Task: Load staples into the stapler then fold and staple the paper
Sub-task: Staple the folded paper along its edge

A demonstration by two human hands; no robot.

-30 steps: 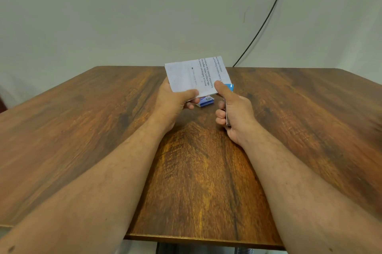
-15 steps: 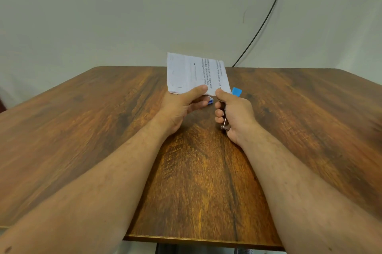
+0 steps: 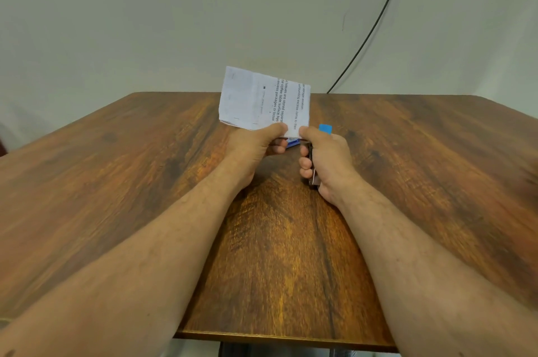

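Head view: a person's two bare forearms reach out over a wooden surface; the left hand pinches the lower edge of a folded sheet of paper between thumb and curled fingers, holding it upright above the surface, printed lines running sideways across its right half; the right hand, just beside the left, grips a stapler with fingers wrapped round its metal body, the thumb pressed toward the paper's lower right corner; the stapler's blue tip shows just beyond the right hand's knuckles, near that same corner; whether the stapler's mouth closes on the paper is hidden by the thumb; a small blue-and-white box lies on the surface between the two hands, partly covered by the left hand's fingers and the paper; its label is too small to read; beyond the hands a pale wall rises behind the surface, and a black cable runs down it diagonally toward the surface's far edge, well to the right of the paper.
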